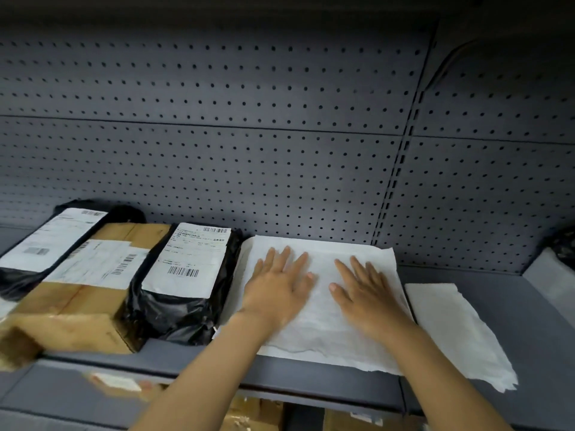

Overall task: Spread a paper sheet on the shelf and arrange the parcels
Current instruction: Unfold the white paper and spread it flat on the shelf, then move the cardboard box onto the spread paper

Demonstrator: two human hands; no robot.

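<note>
L hand [278, 289]: flat, fingers spread, palm down on paper sheet [314, 325].
R hand [365, 295]: same, flat beside L, gripping nothing.
Sheet: under both palms, on shelf [485, 309].
Parcels: black parcel [183, 284] just left of L fingers; cardboard box [93, 293] beyond.

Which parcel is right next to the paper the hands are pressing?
The black parcel with the white label, touching the paper's left edge. The brown box and other black parcel sit farther left.

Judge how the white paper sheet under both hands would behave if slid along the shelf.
The paper sheet looks thin and wrinkled, so it would probably bunch rather than slide stiffly. Its front edge overhangs the shelf, so it likely droops and shifts easily.
</note>
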